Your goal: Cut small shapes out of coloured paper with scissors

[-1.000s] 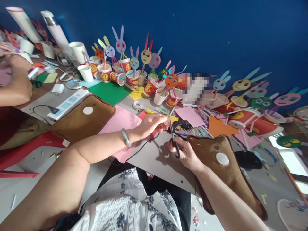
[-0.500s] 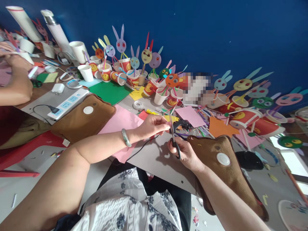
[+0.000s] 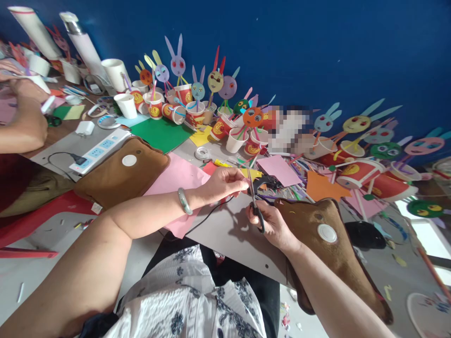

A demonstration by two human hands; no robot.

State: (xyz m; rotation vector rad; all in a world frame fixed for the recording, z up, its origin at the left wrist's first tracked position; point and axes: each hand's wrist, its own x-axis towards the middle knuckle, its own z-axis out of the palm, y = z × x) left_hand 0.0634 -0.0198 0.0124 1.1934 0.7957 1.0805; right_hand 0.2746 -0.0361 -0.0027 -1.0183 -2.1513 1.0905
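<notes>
My right hand (image 3: 267,222) is wrapped round the black handles of a pair of scissors (image 3: 256,211), whose blades point up and away from me. Just left of the blades, my left hand (image 3: 225,185) pinches with thumb and fingertips; whatever is between them is too small to make out. A green bangle circles my left wrist. Beneath the left forearm lies a pink paper sheet (image 3: 183,176). A brown cushion-like pouch with a white disc (image 3: 340,239) lies beside my right forearm.
Paper cups holding rabbit-faced paper figures (image 3: 195,110) line the blue wall. A power strip (image 3: 100,151), a second brown pouch (image 3: 121,171) and green paper (image 3: 160,135) are on the left. A co-worker's arm (image 3: 24,110) reaches in at far left. A black cable runs below my left hand.
Both my hands and the scissors stay almost in place. The co-worker's hands at far left have shifted slightly.
</notes>
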